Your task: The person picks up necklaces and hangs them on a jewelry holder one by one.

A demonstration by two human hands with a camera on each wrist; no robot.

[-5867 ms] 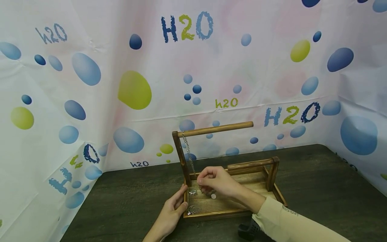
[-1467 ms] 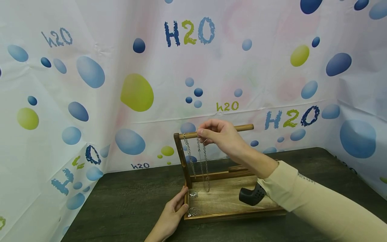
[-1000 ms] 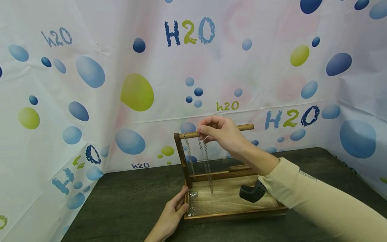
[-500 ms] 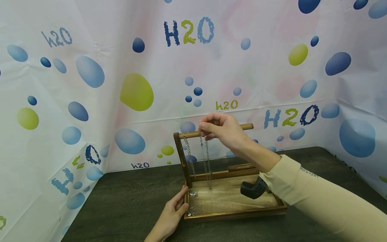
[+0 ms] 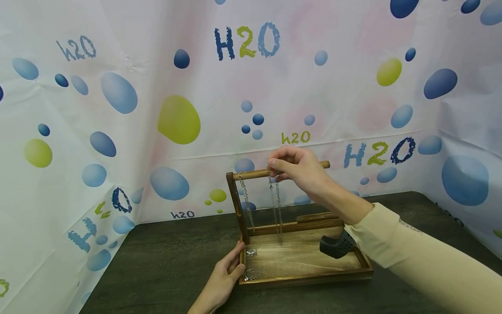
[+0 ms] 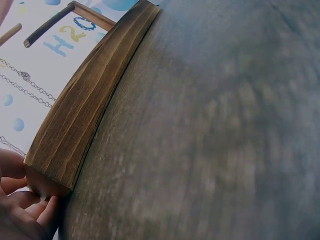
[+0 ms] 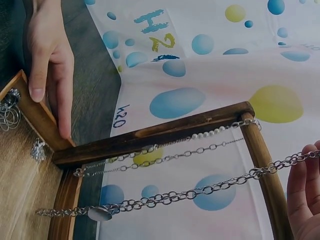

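My right hand pinches a silver chain necklace at the upper bar of a wooden jewelry stand. Its strands dangle over the tray; the right wrist view shows a flat oval pendant low on it, and the chain crossing the bar. Nearer the post, a second necklace hangs looped over the bar, with a row of pearls. My left hand rests against the tray's left end, fingers and thumb touching the outside of the wall.
Small silver jewelry and thin rings lie at the tray's left end. A lower wooden bar runs along the back right. A black curved device sits at my right wrist. A patterned curtain closes off the dark table.
My right hand has raised the pendant necklace from the tray to the upper bar, then shifted a little to the right along it. My left hand has stayed at the tray's end.
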